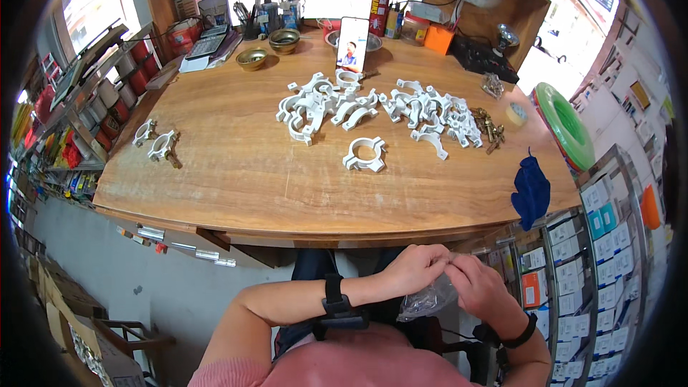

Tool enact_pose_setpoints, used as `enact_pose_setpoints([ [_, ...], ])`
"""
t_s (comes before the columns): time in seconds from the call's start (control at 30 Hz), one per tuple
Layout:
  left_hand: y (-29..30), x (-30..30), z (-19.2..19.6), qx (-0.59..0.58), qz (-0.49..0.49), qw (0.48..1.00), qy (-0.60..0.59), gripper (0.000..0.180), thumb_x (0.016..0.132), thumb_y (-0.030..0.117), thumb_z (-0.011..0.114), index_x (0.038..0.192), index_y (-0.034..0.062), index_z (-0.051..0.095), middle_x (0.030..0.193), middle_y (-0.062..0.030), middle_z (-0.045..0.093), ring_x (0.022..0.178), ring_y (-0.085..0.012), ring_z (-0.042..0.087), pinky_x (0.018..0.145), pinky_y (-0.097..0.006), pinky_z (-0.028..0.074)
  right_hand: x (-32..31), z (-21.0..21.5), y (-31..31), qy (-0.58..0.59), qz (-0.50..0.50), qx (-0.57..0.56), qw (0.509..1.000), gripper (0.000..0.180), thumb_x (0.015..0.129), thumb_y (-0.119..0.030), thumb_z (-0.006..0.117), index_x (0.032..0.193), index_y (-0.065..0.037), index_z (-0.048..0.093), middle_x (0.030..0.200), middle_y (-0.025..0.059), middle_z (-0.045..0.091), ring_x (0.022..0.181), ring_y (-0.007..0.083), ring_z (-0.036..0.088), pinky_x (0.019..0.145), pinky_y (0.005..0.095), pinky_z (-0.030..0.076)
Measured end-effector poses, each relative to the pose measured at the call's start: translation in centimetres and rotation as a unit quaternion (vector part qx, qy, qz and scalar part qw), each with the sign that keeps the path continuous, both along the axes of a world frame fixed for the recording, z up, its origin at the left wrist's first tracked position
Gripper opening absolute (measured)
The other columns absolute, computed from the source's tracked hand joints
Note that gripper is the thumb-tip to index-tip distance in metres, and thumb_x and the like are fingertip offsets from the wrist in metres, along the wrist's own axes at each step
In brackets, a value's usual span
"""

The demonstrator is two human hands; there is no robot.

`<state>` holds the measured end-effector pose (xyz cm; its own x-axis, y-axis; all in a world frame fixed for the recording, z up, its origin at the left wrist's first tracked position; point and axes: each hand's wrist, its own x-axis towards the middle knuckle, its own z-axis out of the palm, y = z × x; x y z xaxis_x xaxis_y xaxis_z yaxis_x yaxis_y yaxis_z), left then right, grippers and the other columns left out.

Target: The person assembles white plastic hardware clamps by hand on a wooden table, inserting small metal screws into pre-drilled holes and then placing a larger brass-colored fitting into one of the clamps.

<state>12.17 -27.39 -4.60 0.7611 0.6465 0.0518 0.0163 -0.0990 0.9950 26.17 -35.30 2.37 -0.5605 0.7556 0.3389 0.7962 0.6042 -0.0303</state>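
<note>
Pinching plastic bag point(428, 299), both hands point(416, 268)

The single head camera looked steeply down from above the wooden table point(236, 172), facing across it toward the windows beyond, hands close beneath its near edge.

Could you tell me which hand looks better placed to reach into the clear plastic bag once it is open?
Probably the right hand: it sits on the upper edge of the clear plastic bag, fingers at the mouth. The left hand pinches the same edge from the other side, so it could hold the bag steady.
</note>
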Motion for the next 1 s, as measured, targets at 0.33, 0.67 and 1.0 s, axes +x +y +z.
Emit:
enact_pose_setpoints([
  [0.33,-1.4,1.8,-2.8,0.184,0.028,0.983,-0.001,0.016,0.080,0.014,0.049,0.092,0.0049,0.055,0.068,-0.0155,0.058,0.064,-0.0342,0.057,0.056,-0.038,0.046,1.6,-1.5,-1.0,-0.185,-0.069,-0.214,0.957,0.016,0.065,-0.006,0.053,0.080,0.000,0.051,0.075,0.0115,0.053,0.064,0.0245,0.058,0.051,0.0315,0.049],
  [0.67,-1.0,1.1,-2.5,0.099,-0.027,0.995,0.009,0.017,0.081,0.016,0.049,0.093,0.0039,0.054,0.070,-0.0162,0.059,0.066,-0.0325,0.059,0.056,-0.035,0.046,0.6,1.1,-0.6,-0.150,-0.082,-0.218,0.961,0.015,0.068,-0.006,0.055,0.082,-0.002,0.050,0.078,0.0099,0.047,0.079,0.0239,0.055,0.058,0.0316,0.049],
  [1.0,-1.0,0.8,-2.8,0.071,-0.013,0.997,-0.011,0.016,0.081,0.013,0.048,0.091,0.0032,0.055,0.069,-0.0148,0.058,0.064,-0.0286,0.059,0.058,-0.032,0.046,0.7,1.8,-0.3,0.002,-0.044,-0.277,0.960,0.031,0.064,0.000,0.053,0.094,-0.001,0.052,0.097,0.0099,0.051,0.089,0.0249,0.054,0.073,0.0324,0.047],
])
